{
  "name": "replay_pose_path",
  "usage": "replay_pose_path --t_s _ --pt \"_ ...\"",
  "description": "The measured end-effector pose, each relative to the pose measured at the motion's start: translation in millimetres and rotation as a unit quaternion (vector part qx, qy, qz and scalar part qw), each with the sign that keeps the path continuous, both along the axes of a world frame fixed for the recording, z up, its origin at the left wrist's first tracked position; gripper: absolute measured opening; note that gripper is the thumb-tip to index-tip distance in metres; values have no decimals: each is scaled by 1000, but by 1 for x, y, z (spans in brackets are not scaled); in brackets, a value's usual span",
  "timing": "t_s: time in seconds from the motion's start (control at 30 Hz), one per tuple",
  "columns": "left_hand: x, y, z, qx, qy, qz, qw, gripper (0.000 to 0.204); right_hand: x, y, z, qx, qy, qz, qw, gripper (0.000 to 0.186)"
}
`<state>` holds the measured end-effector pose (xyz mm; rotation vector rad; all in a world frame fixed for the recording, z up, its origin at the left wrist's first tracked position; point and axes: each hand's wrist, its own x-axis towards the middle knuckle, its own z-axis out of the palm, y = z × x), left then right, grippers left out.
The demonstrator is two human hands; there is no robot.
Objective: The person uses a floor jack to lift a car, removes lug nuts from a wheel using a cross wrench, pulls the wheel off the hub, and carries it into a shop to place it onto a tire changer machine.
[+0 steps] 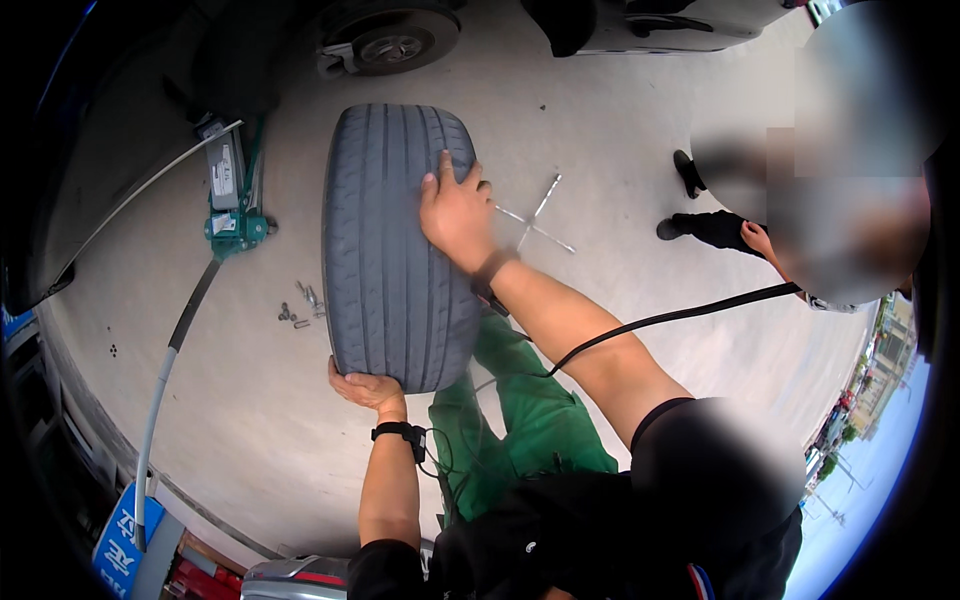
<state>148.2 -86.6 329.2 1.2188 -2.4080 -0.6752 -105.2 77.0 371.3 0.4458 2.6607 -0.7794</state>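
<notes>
A dark grey car tyre (388, 250) stands upright in front of me, its grooved tread facing up toward my view. My left hand (368, 388) cups the tread at its near end, low on the left, with the fingers curled around the edge. Across the right side of the tread lies my right hand (456, 212), its fingers stretched and spread, the palm against the rubber. Beyond that hand, a four-way lug wrench (532, 224) rests on the ground. Several loose lug nuts or bolts (303, 305) lie left of the tyre. The wheel's side faces are hidden.
A green floor jack (236, 228) with a long handle (165, 390) stands at left. A car wheel (390, 45) and another vehicle (670, 30) are at the far side. Another person's leg (715, 230) shows at right. A black cable (680, 308) crosses my right arm.
</notes>
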Motion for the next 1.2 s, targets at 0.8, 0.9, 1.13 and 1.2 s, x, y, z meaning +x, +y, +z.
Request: replay_pose_path --t_s 0.8,0.9,1.13,1.2 --pt "144 -131 -70 275 -133 -85 948 58 249 -81 -104 16 166 127 978 62" --pt "84 -107 -17 272 -74 -113 953 70 316 -77 -101 19 160 164 973 69" --pt "67 -58 -5 2 -262 -19 965 76 269 101 45 -142 252 -27 957 81" --pt "94 -69 -12 -15 -248 -32 968 75 220 206 111 -67 452 -154 876 75"
